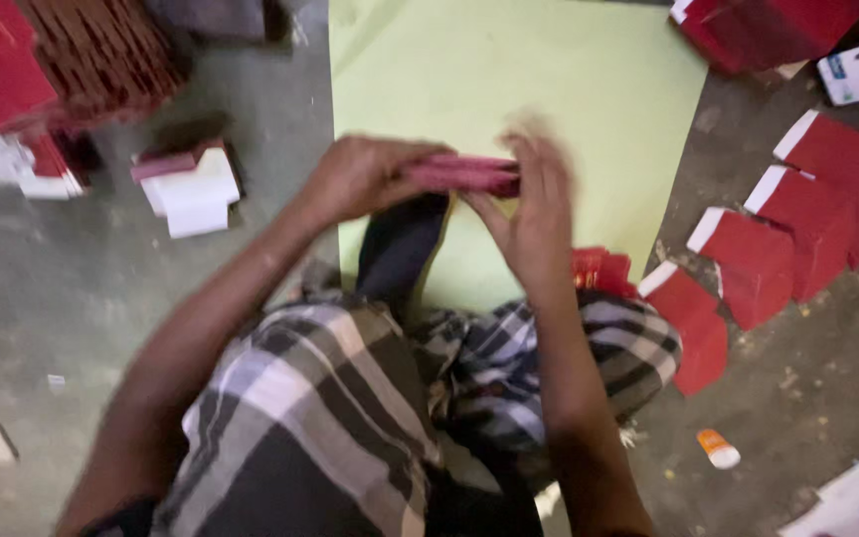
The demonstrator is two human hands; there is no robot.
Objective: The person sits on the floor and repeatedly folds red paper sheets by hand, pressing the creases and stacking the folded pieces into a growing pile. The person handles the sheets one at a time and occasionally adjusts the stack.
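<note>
Both hands held one flat red piece (464, 173) between them, above the green sheet (589, 89) that lay on the floor (72, 288). The left hand (360, 179) gripped its left end with the fingers closed over it, and the right hand (529, 214) pinched the right end from below. The picture was blurred there, so I could not tell whether the piece was a folded card or a small box.

To handle such a thin piece well, I think the two hands had to press evenly at both ends and keep the edges lined up, because a crooked push could crease it.

Just right of the right hand, by the knee, a small red stack (601, 268) lay on the sheet's edge. Further right, red flaps with white edges (787, 239) lay overlapping in a row on the floor. Left of the left hand, well apart, stood a small white and dark-red pile (191, 184). No real container was visible; these piles lay loose. Near the right elbow lay a small orange and white tube (718, 447).
</note>
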